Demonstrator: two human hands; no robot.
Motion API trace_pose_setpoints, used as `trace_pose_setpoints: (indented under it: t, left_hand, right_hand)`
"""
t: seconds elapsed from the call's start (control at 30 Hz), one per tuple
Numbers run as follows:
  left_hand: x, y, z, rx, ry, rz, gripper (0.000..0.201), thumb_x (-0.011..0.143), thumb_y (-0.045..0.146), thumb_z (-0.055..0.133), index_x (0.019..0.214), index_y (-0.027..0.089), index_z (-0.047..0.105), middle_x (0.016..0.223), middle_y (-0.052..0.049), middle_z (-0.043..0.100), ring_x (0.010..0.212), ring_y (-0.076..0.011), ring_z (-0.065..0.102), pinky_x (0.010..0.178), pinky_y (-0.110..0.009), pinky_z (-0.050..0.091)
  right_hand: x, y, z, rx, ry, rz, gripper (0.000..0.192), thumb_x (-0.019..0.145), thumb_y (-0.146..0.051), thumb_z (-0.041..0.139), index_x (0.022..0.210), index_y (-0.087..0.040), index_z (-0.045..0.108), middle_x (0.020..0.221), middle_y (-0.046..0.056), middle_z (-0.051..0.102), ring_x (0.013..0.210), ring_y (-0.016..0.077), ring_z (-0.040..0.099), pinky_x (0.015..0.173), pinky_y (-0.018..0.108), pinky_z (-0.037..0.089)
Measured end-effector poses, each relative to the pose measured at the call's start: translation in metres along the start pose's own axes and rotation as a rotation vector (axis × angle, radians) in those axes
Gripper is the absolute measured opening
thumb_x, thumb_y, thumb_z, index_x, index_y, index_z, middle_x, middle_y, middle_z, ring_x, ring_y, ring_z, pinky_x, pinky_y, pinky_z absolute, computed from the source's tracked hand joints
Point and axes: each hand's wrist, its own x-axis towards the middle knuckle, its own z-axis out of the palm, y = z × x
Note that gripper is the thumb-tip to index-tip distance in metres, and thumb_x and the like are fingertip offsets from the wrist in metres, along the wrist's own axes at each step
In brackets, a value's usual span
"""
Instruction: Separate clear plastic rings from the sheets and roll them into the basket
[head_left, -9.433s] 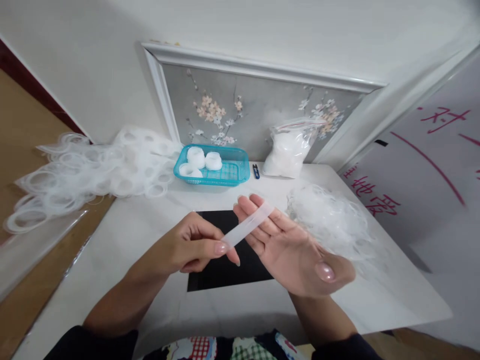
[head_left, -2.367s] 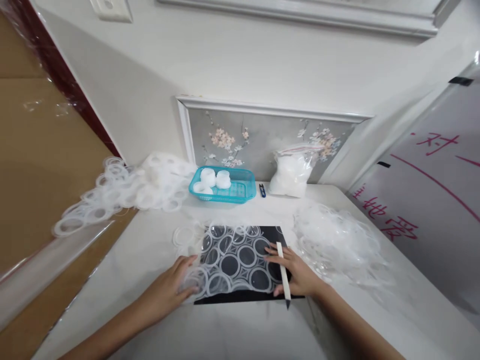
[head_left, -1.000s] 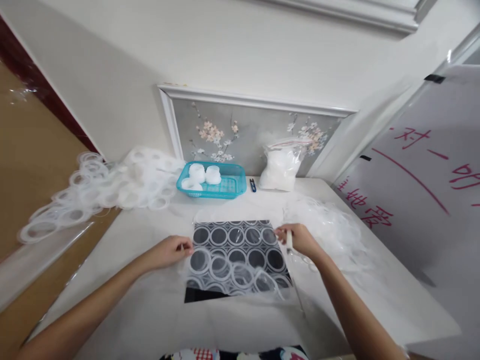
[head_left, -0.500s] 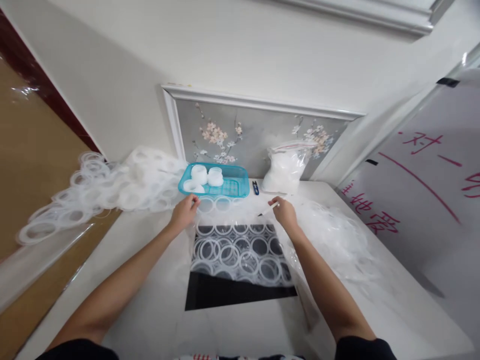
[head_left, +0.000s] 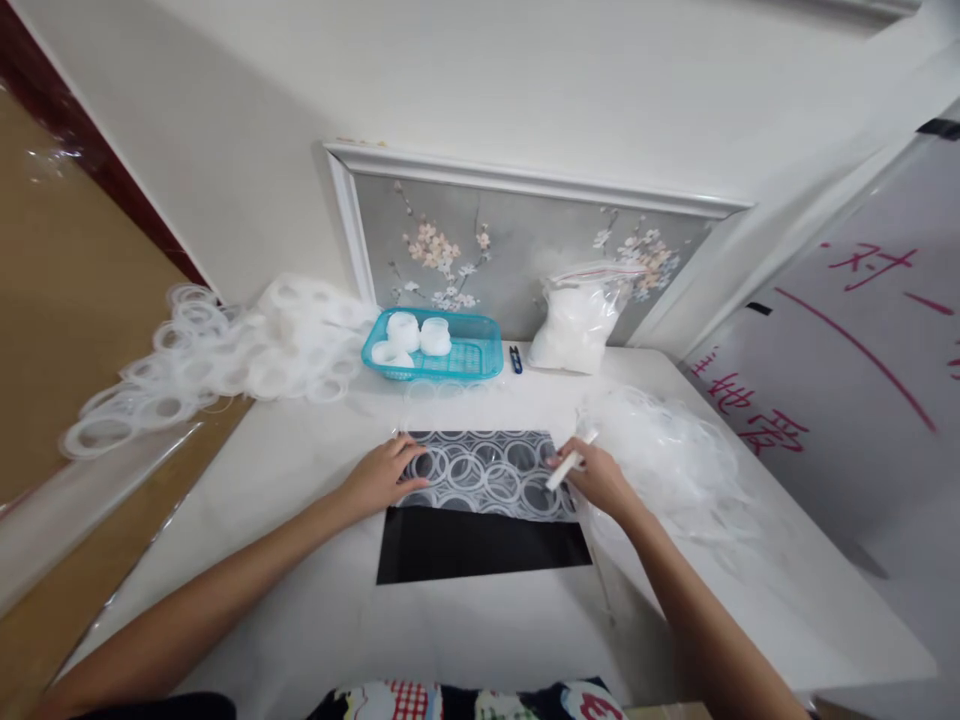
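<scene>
A clear sheet of white plastic rings [head_left: 501, 482] lies over a black rectangular mat [head_left: 480, 550] on the white table. My left hand [head_left: 381, 475] rests at the sheet's left edge, thumb and fingers apart on the rings. At the opposite edge, my right hand [head_left: 600, 478] is closed around a slim white tool [head_left: 564, 472], whose exact kind I cannot make out. Its fingertips touch the sheet's right side. Beyond the mat, more faint clear rings [head_left: 444, 390] lie in front of the blue basket.
The blue basket [head_left: 480, 376] holds stacked white rings [head_left: 435, 337]. Beside it are small blue thread snips [head_left: 516, 360] and a bulging clear bag [head_left: 574, 325]. Ring strips heap up at left [head_left: 270, 345], and a crumpled plastic pile [head_left: 667, 460] lies at right.
Both hands have come nearer along the mat's sides, the left one spreading its fingers onto the rings. The sheet's near edge has shifted away, baring more black mat. The view has tilted slightly.
</scene>
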Motion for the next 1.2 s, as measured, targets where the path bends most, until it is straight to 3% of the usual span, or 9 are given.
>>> trace_pose_setpoints:
  t: [0.17, 0.27, 0.37, 0.5, 0.63, 0.77, 0.87, 1.0, 1.2]
  left_hand:
    - [-0.017, 0.008, 0.001, -0.099, -0.053, -0.097, 0.017, 0.086, 0.034, 0.053, 0.09, 0.019, 0.06, 0.092, -0.006, 0.063, 0.09, -0.0234, 0.062, 0.083, -0.034, 0.047]
    - [-0.012, 0.008, -0.001, -0.168, -0.034, -0.178, 0.028, 0.082, 0.034, 0.054, 0.105, 0.018, 0.059, 0.085, -0.003, 0.063, 0.078, -0.0212, 0.062, 0.074, -0.031, 0.046]
    - [-0.009, 0.009, 0.0, -0.144, -0.03, -0.162, 0.023, 0.082, 0.036, 0.052, 0.089, 0.018, 0.065, 0.078, -0.003, 0.059, 0.071, -0.0201, 0.06, 0.07, -0.031, 0.046]
    - [-0.012, 0.007, 0.004, -0.143, 0.029, -0.119, 0.024, 0.084, 0.035, 0.05, 0.091, 0.018, 0.065, 0.098, -0.008, 0.06, 0.093, -0.0236, 0.06, 0.087, -0.035, 0.048]
    - [-0.013, -0.001, 0.009, -0.177, 0.094, -0.088, 0.047, 0.082, 0.043, 0.06, 0.122, 0.02, 0.059, 0.115, -0.01, 0.057, 0.11, -0.0277, 0.056, 0.099, -0.042, 0.044]
    - [-0.003, -0.006, 0.013, -0.167, 0.083, -0.125, 0.027, 0.081, 0.038, 0.059, 0.099, 0.019, 0.066, 0.107, -0.009, 0.058, 0.099, -0.0258, 0.059, 0.093, -0.04, 0.047]
    - [0.003, -0.004, 0.013, -0.174, 0.068, -0.125, 0.014, 0.082, 0.029, 0.055, 0.08, 0.018, 0.063, 0.102, -0.008, 0.059, 0.095, -0.0232, 0.059, 0.09, -0.037, 0.047]
    - [0.006, -0.002, 0.011, -0.189, 0.057, -0.151, 0.012, 0.085, 0.026, 0.049, 0.08, 0.019, 0.059, 0.088, -0.005, 0.062, 0.089, -0.0218, 0.06, 0.085, -0.034, 0.046]
    - [0.004, 0.003, 0.006, -0.227, 0.005, -0.216, 0.024, 0.08, 0.03, 0.057, 0.1, 0.018, 0.063, 0.079, -0.002, 0.066, 0.077, -0.0211, 0.062, 0.074, -0.031, 0.045]
  right_hand:
    - [-0.052, 0.006, 0.0, 0.084, -0.116, -0.053, 0.022, 0.082, -0.042, 0.057, 0.076, -0.022, 0.05, 0.077, 0.003, 0.064, 0.072, 0.0201, 0.058, 0.068, 0.033, 0.046]
    - [-0.056, 0.009, 0.007, 0.195, -0.035, -0.076, 0.017, 0.081, -0.035, 0.053, 0.072, -0.023, 0.045, 0.075, 0.002, 0.062, 0.069, 0.0188, 0.057, 0.068, 0.033, 0.045]
    - [-0.054, 0.014, 0.01, 0.313, 0.124, -0.125, 0.02, 0.078, -0.032, 0.054, 0.067, -0.023, 0.04, 0.074, 0.003, 0.061, 0.071, 0.0195, 0.057, 0.069, 0.033, 0.045]
    - [-0.063, 0.01, -0.005, 0.424, 0.247, -0.188, 0.025, 0.079, -0.032, 0.061, 0.068, -0.023, 0.041, 0.079, 0.004, 0.061, 0.076, 0.0198, 0.058, 0.071, 0.033, 0.046]
    - [-0.09, 0.004, -0.024, 0.545, 0.016, -0.261, 0.026, 0.085, -0.031, 0.062, 0.072, -0.023, 0.041, 0.076, 0.003, 0.06, 0.07, 0.0177, 0.055, 0.067, 0.031, 0.046]
    - [-0.109, 0.011, -0.019, 0.585, -0.094, -0.116, 0.031, 0.085, -0.037, 0.065, 0.073, -0.023, 0.04, 0.08, 0.005, 0.064, 0.07, 0.0185, 0.058, 0.067, 0.032, 0.048]
    - [-0.106, 0.018, -0.011, 0.541, 0.004, -0.017, 0.036, 0.08, -0.043, 0.068, 0.072, -0.023, 0.039, 0.097, 0.011, 0.069, 0.072, 0.0194, 0.062, 0.069, 0.034, 0.051]
    - [-0.087, 0.017, -0.005, 0.318, 0.08, 0.008, 0.038, 0.074, -0.043, 0.072, 0.072, -0.023, 0.04, 0.12, 0.015, 0.066, 0.076, 0.0214, 0.064, 0.076, 0.039, 0.052]
    - [-0.063, 0.008, 0.012, 0.317, 0.097, -0.007, 0.031, 0.081, -0.041, 0.06, 0.07, -0.023, 0.037, 0.11, 0.015, 0.07, 0.091, 0.0262, 0.066, 0.075, 0.037, 0.05]
